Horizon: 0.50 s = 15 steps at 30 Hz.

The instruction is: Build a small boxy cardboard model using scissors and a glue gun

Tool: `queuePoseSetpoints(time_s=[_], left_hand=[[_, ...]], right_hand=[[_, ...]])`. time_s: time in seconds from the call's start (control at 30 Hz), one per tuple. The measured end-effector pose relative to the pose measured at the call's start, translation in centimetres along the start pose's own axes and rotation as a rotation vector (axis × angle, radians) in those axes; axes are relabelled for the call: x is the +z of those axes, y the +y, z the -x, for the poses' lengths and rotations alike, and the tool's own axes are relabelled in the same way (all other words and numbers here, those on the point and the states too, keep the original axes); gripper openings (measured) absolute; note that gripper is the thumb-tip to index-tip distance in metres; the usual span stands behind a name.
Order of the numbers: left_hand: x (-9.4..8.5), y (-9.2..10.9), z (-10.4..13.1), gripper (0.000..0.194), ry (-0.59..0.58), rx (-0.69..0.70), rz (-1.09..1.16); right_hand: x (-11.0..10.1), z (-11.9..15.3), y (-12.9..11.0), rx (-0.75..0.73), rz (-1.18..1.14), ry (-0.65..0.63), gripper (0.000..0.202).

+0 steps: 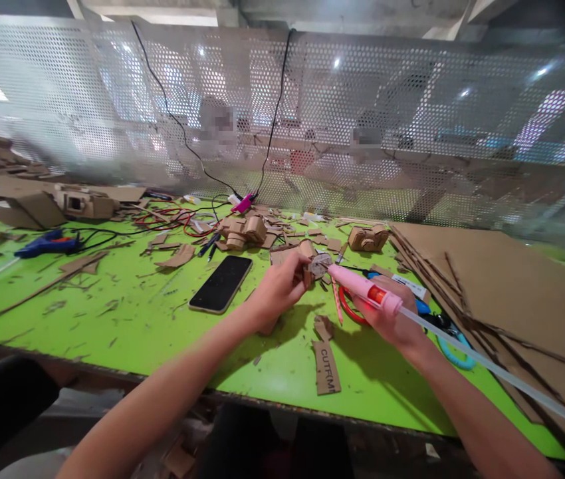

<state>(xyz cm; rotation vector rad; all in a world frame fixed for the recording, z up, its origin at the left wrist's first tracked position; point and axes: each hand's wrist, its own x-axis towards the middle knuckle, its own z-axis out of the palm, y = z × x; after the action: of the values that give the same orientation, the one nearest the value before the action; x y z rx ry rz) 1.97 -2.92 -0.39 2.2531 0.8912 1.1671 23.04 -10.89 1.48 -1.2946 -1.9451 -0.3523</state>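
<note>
My left hand (pixel 280 289) holds a small cardboard piece with a round, greyish end (pixel 320 265) facing right. The fingers are closed around it. A pink glue gun (pixel 362 286) is gripped in my right hand (pixel 395 316), its nozzle touching or nearly touching the round end. A long translucent glue stick (pixel 492 366) runs out of the gun's back toward the lower right. Below the hands lies a cardboard strip with printed letters (pixel 327 367). A black phone (pixel 221 284) lies left of my left hand. Red-handled scissors (pixel 348 307) and a pink pencil (pixel 337 303) lie partly under the gun.
Cardboard camera shapes (pixel 242 231) (pixel 368 237) stand at the back. A blue glue gun (pixel 48 244) lies at the left. Cardboard sheets (pixel 502 266) and long strips cover the right. Cables, scraps and a pink plug block (pixel 243 203) lie before a perforated metal screen (pixel 312 133).
</note>
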Motion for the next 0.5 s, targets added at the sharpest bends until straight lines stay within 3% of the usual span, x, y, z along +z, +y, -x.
queuePoseSetpoints(time_s=[0.5], left_hand=[[0.08, -0.27, 0.08, 0.023, 0.006, 0.006, 0.024]], right_hand=[[0.65, 0.23, 0.30, -0.031, 0.032, 0.037, 0.034]])
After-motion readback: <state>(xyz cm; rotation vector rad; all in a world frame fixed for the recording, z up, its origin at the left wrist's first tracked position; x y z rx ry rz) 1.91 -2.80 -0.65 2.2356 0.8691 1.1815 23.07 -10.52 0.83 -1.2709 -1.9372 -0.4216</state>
